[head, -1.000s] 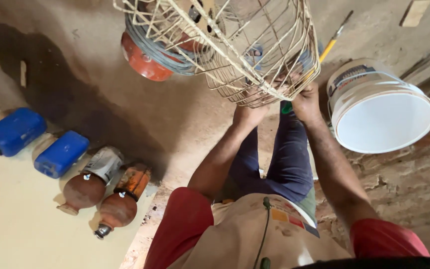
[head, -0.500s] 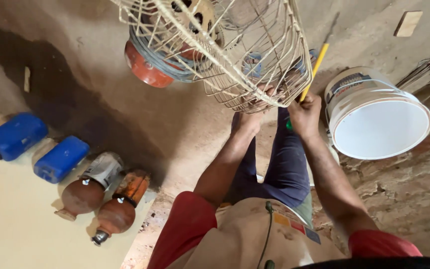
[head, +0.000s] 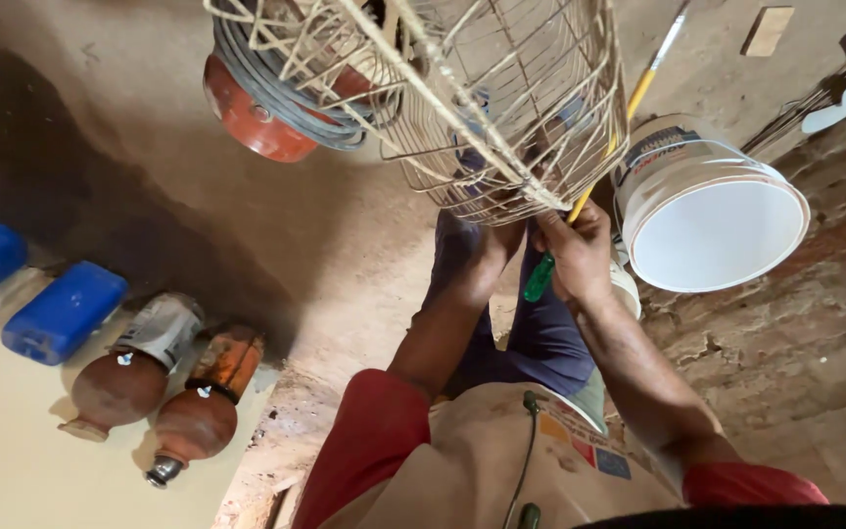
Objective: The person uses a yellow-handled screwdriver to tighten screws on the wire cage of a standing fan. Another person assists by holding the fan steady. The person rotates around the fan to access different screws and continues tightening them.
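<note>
The right hand [head: 580, 257] has its fingers wrapped tight round a screwdriver [head: 540, 276] with a green handle end and a yellow shaft. The left hand [head: 490, 253] has its fingers curled onto the rim of the cage [head: 501, 108], beside the right hand.

The cage is a rusty, cream-coloured wire fan guard of thin rings and ribs, held up before the camera at the top of the view. Its long axis runs from the hands up and to the left, its open end toward the hands. The screwdriver slants from lower left to upper right, its tip at the cage rim.

Outward: one white bucket [head: 712, 211] lies on its side to the right, mouth toward the camera. One red motor [head: 266, 113] wound with grey cable sits behind the cage. At the left lie two blue cans [head: 63, 312] and two brown cylinders [head: 124, 377], side by side on the floor [head: 149, 196].
</note>
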